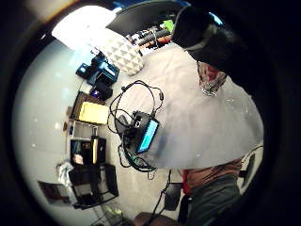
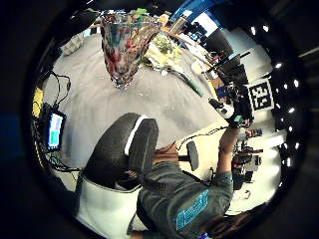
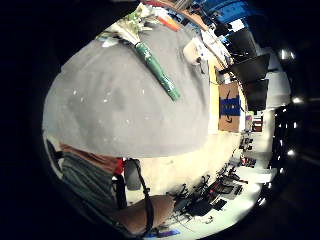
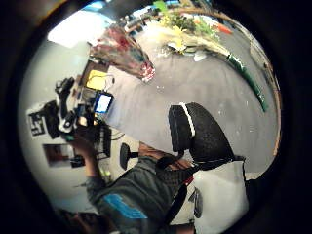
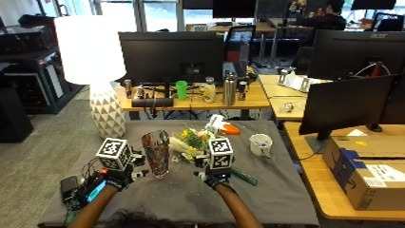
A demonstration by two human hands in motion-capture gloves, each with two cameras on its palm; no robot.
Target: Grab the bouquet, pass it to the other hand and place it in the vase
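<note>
A multicoloured glass vase (image 5: 156,154) stands upright on the grey-covered table (image 5: 190,199), left of centre. The bouquet (image 5: 192,140) lies flat just right of it, yellow and white blooms toward the vase, its green wrapped stem (image 5: 244,176) reaching toward the front right. My left hand (image 5: 117,181) hovers left of the vase and holds nothing; one gloved finger (image 2: 127,149) shows in its thumb side palm view. My right hand (image 5: 219,182) hangs over the stem's near end, also empty. The vase (image 4: 122,53) and bouquet (image 4: 195,39) show apart in the right thumb side palm view.
A white mug (image 5: 259,144) sits right of the bouquet. A small device with a lit screen (image 5: 89,190) and cables lies at the table's front left corner. A white lamp (image 5: 104,109) stands left of the table, and a dark monitor (image 5: 345,104) stands to the right.
</note>
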